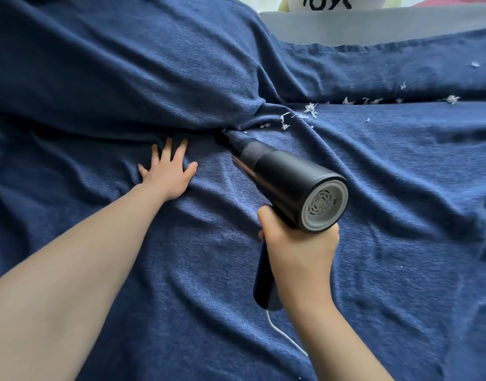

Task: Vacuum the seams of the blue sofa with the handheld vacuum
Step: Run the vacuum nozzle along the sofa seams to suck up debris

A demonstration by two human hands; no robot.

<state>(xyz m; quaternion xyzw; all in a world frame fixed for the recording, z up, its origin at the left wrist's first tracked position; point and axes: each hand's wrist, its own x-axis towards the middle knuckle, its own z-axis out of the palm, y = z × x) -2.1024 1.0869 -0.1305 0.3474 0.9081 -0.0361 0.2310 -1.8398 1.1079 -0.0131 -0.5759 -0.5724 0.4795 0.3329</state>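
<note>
While my right hand (298, 243) wraps its fingers (264, 215) round the grip of the black cylindrical handheld vacuum (288, 182), I'm driving its narrow nozzle (231, 138) into the seam (181, 127) of the blue fabric-covered sofa (373, 188); my left hand (167, 171) lies flat, fingers spread, just beside the nozzle, I reckon to hold the loose cover taut. White fluffy scraps (310, 110) line the seam further right, next in line. Beyond the sofa, black letters "toys" (328, 2), partly cropped
</note>
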